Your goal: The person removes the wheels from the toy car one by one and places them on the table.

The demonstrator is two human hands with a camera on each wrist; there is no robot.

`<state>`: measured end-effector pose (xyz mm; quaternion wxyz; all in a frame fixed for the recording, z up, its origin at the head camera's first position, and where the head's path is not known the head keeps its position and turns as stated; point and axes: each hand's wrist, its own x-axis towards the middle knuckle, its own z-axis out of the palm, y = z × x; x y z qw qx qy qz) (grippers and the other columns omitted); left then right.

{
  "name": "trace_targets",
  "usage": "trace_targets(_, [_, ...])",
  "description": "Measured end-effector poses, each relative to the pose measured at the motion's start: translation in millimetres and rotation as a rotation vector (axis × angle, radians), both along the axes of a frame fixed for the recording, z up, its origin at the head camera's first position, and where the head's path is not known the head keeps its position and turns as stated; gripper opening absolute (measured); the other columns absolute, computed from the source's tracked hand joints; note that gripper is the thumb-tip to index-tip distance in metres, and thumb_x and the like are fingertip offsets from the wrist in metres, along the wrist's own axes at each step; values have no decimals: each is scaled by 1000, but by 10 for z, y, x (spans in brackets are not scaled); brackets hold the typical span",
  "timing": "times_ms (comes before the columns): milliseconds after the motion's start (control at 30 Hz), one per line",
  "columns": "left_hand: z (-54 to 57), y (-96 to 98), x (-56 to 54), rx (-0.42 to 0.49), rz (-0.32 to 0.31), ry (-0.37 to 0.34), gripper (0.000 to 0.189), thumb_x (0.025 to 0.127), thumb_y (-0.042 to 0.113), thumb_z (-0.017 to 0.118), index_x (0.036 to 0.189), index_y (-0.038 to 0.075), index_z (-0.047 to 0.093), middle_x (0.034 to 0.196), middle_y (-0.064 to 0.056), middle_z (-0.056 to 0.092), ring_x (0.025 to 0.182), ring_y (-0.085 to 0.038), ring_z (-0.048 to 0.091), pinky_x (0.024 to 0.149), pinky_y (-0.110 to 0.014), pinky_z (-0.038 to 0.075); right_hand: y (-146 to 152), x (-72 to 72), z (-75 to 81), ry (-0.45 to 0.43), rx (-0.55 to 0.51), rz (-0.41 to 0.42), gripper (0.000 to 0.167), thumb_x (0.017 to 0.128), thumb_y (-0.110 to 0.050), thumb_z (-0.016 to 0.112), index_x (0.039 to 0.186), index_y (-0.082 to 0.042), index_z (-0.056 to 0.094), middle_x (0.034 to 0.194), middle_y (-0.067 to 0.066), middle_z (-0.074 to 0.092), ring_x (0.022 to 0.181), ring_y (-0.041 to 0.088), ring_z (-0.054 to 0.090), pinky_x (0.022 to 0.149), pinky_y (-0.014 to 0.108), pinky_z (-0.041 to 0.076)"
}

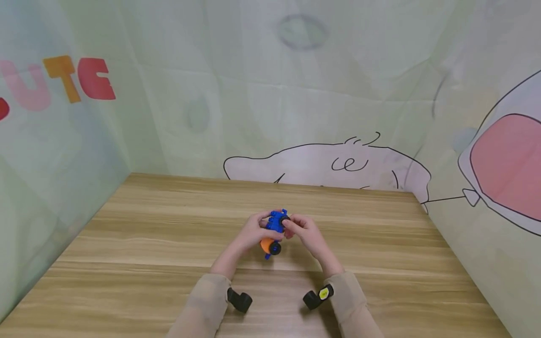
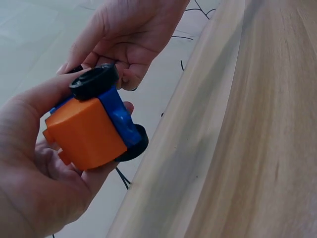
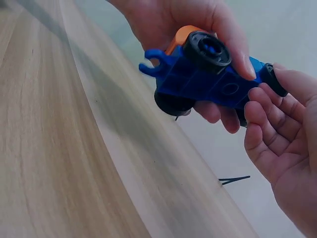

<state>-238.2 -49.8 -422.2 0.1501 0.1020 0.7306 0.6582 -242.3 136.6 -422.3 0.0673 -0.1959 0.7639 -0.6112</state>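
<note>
A blue toy car [image 1: 276, 221] with black wheels and an orange block-like part [image 2: 86, 134] is held above the table. My left hand [image 1: 254, 231] grips its body, the thumb on one side and fingers on the other. In the right wrist view the blue underside shows, with a hook-shaped end [image 3: 153, 63] and a black wheel [image 3: 207, 51] close to the orange part. My right hand [image 1: 307, 231] pinches another black wheel [image 3: 274, 80] at the far end between thumb and fingers, its other fingers curled toward the palm.
The wood-grain table [image 1: 169, 225] stretches out under both hands. Printed cloth [image 1: 177, 94] hangs behind and at the sides, meeting the table's back edge. A black wrist camera [image 1: 239, 300] sits on the left sleeve, another camera [image 1: 318, 297] on the right.
</note>
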Motion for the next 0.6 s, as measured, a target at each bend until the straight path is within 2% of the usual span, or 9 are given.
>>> trace_targets(67, [-7,-2,-7,0,0,0,68,80,13,74,143,11,49,119,-25,66,98,-25,66,81,-36,58,5,-35,-73,12,-22,6,29,101,-12,51,85,11,58,71,0,59,70,10,58,71,23,52])
trace_targets(200, [-18,-5,-17,6,-5,5,68,79,10,75,143,12,50,120,-25,66,101,-26,65,84,-39,57,-7,-28,-93,51,-66,23,30,100,-11,51,82,12,57,68,-2,58,67,10,56,69,24,51])
trace_targets(433, [-26,-15,-14,13,-28,55,68,81,7,74,143,13,48,128,-25,62,107,-29,64,89,-44,55,-49,1,-74,78,-117,29,30,100,-7,50,78,14,55,63,-4,55,61,9,54,67,24,49])
trace_targets(600, [-22,-7,2,15,-11,97,69,82,5,74,145,11,46,131,-25,59,114,-34,61,97,-50,51,-74,14,-51,70,-132,13,33,100,-5,48,75,16,53,60,-4,54,59,9,53,68,24,46])
